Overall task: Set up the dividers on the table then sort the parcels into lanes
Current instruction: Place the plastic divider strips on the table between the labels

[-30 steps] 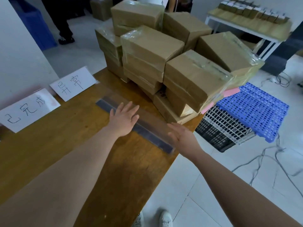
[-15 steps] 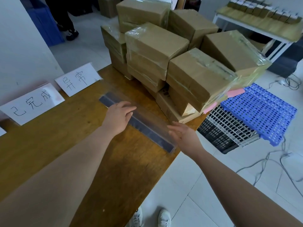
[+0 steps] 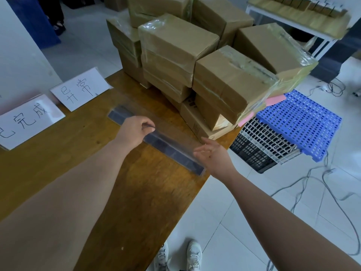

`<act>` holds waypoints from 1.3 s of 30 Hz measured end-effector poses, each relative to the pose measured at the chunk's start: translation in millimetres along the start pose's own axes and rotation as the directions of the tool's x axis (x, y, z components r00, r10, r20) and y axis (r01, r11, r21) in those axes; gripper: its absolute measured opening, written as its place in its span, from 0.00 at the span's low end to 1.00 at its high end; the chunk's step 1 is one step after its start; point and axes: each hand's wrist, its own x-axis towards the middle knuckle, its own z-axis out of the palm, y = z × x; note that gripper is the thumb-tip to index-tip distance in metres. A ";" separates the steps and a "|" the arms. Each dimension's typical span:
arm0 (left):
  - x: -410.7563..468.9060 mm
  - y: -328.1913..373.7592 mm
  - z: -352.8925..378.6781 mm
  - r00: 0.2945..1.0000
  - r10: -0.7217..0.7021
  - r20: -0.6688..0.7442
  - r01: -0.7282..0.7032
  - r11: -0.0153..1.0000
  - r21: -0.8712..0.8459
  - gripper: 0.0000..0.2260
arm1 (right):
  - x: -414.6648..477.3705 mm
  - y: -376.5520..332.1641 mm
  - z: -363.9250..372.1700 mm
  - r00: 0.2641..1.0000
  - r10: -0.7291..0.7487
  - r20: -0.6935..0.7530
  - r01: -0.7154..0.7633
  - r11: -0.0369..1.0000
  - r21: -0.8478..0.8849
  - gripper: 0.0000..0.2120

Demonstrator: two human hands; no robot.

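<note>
A long clear plastic divider [image 3: 172, 137] with a dark base strip stands across the wooden table [image 3: 109, 192]. My left hand [image 3: 134, 132] curls its fingers over the divider's top edge near the middle. At the divider's near end, by the table's edge, my right hand [image 3: 213, 155] touches it with fingers spread. Behind the divider, a heap of brown parcels [image 3: 195, 61] wrapped in clear tape is stacked two or three high on the table's far end.
Two white handwritten signs [image 3: 82, 89] [image 3: 25, 122] lie along the table's left side by a white wall. Blue [image 3: 298, 122], white and black plastic grids lie on the floor right of the table, with cables nearby. A white table [image 3: 297, 14] carries more boxes.
My left hand went from lying flat with straight fingers to curling over the divider's top edge. My right hand stayed at the divider's near end.
</note>
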 end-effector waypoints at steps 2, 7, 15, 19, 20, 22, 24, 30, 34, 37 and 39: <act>-1.5 0.6 -1.5 1.000 -0.003 0.031 0.003 1.000 -0.004 0.06 | -0.1 -2.2 3.8 0.999 -0.033 -0.021 0.031 0.995 -0.090 0.08; -14.4 -0.2 -8.1 0.995 -0.033 0.091 0.036 0.999 -0.027 0.05 | -2.2 -16.6 12.0 0.968 -0.249 0.015 0.229 0.864 -0.447 0.10; -48.2 -21.1 -29.1 0.996 -0.060 0.069 0.064 0.997 -0.051 0.07 | -10.5 -36.9 29.3 0.973 -0.188 0.133 0.204 0.971 -0.122 0.09; -71.7 -29.7 -42.4 0.994 -0.112 0.003 0.112 0.992 -0.048 0.14 | -9.8 -46.6 47.7 0.952 -0.274 0.135 0.294 0.943 -0.158 0.10; -78.4 -31.1 -46.3 0.992 -0.125 -0.014 0.125 0.991 -0.045 0.15 | -8.8 -47.6 53.1 0.945 -0.297 0.135 0.317 0.934 -0.165 0.11; -93.8 -33.9 -52.7 0.984 -0.170 -0.044 0.168 0.985 -0.046 0.16 | -8.1 -50.2 62.5 0.931 -0.335 0.143 0.357 0.917 -0.178 0.11; -112.0 -37.9 -56.3 0.970 -0.226 -0.090 0.222 0.974 -0.054 0.17 | -9.2 -54.5 71.1 0.925 -0.340 0.173 0.369 0.911 -0.185 0.12; -172.7 -51.9 -67.5 0.876 -0.399 -0.273 0.370 0.917 -0.151 0.16 | -24.1 -76.3 90.6 0.872 -0.435 0.225 0.475 0.864 -0.167 0.11; -213.0 -60.9 -71.2 0.783 -0.518 -0.344 0.476 0.855 -0.204 0.15 | -37.4 -86.2 109.1 0.843 -0.472 0.257 0.516 0.845 -0.142 0.12; -243.3 -67.2 -73.9 0.702 -0.590 -0.399 0.555 0.804 -0.213 0.16 | -50.3 -97.9 124.7 0.849 -0.460 0.261 0.504 0.853 -0.135 0.12; -265.2 -75.2 -77.0 0.649 -0.628 -0.429 0.611 0.767 -0.197 0.16 | -58.8 -104.3 137.0 0.851 -0.459 0.256 0.502 0.854 -0.138 0.12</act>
